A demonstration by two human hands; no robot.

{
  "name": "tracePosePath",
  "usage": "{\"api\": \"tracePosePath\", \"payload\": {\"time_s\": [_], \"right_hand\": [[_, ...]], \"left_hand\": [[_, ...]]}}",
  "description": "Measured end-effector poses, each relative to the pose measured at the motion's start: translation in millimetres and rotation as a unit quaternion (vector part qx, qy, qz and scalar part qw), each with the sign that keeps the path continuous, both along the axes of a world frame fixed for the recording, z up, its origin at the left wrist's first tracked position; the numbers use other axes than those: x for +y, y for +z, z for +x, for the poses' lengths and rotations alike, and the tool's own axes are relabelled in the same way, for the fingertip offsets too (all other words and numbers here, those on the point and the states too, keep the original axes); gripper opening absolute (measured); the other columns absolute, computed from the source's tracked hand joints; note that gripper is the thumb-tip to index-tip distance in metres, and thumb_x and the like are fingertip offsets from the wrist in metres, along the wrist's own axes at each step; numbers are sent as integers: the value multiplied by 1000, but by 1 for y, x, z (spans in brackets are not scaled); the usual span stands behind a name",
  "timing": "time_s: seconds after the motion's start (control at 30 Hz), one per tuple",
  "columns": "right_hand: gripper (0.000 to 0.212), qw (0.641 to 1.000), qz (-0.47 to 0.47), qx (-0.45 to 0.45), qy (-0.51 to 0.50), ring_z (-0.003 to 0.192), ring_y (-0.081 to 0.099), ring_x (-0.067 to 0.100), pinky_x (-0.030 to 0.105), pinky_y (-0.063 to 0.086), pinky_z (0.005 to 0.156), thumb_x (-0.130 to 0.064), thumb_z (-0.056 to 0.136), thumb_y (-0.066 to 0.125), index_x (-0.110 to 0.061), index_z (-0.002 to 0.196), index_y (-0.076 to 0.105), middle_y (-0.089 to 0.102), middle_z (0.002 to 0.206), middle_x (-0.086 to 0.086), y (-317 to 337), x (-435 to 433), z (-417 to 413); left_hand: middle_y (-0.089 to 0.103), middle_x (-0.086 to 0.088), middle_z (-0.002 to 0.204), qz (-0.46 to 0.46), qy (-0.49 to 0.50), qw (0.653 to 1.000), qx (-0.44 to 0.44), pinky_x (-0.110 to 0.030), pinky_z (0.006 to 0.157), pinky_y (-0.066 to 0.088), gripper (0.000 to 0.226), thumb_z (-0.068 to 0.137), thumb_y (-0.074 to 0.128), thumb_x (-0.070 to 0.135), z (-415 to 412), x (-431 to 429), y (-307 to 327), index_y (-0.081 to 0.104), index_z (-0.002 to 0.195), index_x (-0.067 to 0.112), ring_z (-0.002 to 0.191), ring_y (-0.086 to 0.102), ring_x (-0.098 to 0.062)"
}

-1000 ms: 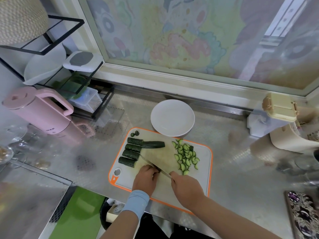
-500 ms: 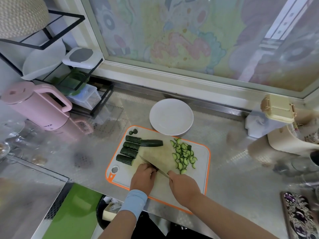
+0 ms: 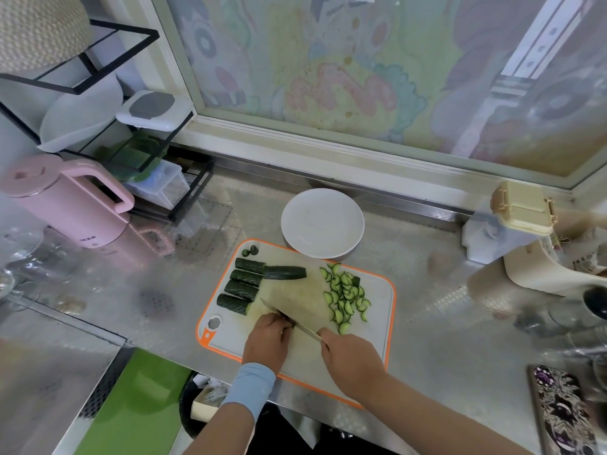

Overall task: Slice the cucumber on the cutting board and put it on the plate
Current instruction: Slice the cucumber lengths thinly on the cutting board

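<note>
Both hands are working on the cutting board (image 3: 377, 290): right hand (image 3: 353, 359) is gripping the knife (image 3: 289, 320), left hand (image 3: 267, 339) is curling (contents hidden). Cucumber chunks (image 3: 244, 285) are lying at ten o'clock, slices (image 3: 345, 297) at two, plate (image 3: 322, 223) at twelve.

Both hands (image 3: 267, 339) (image 3: 351, 359) curled, close together

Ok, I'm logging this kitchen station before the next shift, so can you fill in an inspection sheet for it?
Surface: metal counter, orange-edged cutting board on it.
Job's things: cucumber pieces at the board's left, slices at its right; plate bare.
Clutter: pink kettle, rack, phone.
Hands: left hand curled on the board; right hand holds the knife.
Cables: nothing seen.
Surroundings: patterned window.
</note>
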State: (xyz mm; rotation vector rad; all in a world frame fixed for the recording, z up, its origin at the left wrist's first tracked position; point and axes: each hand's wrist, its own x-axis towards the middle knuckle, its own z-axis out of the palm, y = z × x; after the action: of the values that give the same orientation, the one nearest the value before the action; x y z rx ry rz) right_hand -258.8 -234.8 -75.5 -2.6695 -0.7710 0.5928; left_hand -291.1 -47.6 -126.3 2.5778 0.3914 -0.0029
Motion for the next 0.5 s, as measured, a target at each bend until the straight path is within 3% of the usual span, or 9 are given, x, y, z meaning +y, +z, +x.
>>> {"api": "tracePosePath", "payload": {"time_s": [0.23,0.5], "right_hand": [[22,1000,-8,13,-8,65,45,23,34,32,57,-24,104,31,-19,114,49,49,71,1,-5,2,1],[22,999,-23,24,3,68,48,24,34,35,57,-21,103,31,-17,118,47,54,79,3,-15,23,8]], "left_hand": [[63,1,106,-5,9,1000,2,-27,86,45,20,90,56,21,0,-1,1,72,102,17,102,55,-18],[65,0,96,2,-2,1000,-2,-29,77,49,14,85,63,18,-1,-1,1,74,94,16,96,56,-20]]}}
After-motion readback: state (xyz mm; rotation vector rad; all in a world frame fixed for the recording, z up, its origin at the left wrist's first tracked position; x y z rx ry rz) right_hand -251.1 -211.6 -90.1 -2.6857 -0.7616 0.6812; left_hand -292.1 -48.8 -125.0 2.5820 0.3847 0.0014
